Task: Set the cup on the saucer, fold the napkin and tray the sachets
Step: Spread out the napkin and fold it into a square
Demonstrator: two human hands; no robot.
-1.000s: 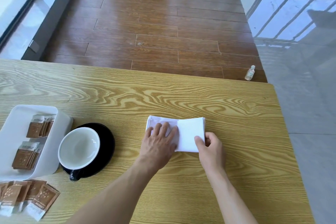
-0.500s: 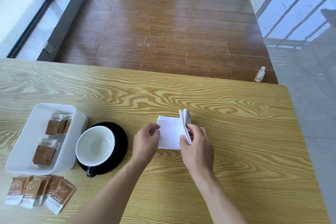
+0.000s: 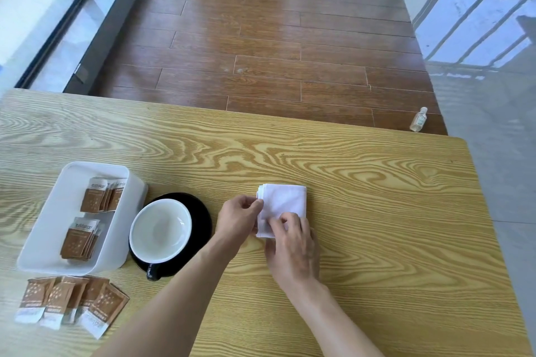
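Observation:
A white napkin (image 3: 285, 201) lies folded into a small square on the wooden table (image 3: 377, 211). My left hand (image 3: 239, 219) pinches its left edge. My right hand (image 3: 293, 249) presses its fingertips on the napkin's near part. A white-lined black cup (image 3: 160, 230) sits on a black saucer (image 3: 203, 217) to the left. Further left, a white tray (image 3: 121, 229) holds two stacks of brown sachets (image 3: 79, 240). Several more brown sachets (image 3: 69, 303) lie loose on the table in front of the tray.
The table's far edge borders a dark wooden floor, and its right edge borders grey tiles. A small clear bottle (image 3: 418, 119) stands on the floor beyond the far right corner. Bare tabletop stretches right of the napkin.
The raised right half of the napkin has been folded over onto the left, making a smaller square. My right hand now presses it flat; my left hand holds the left edge.

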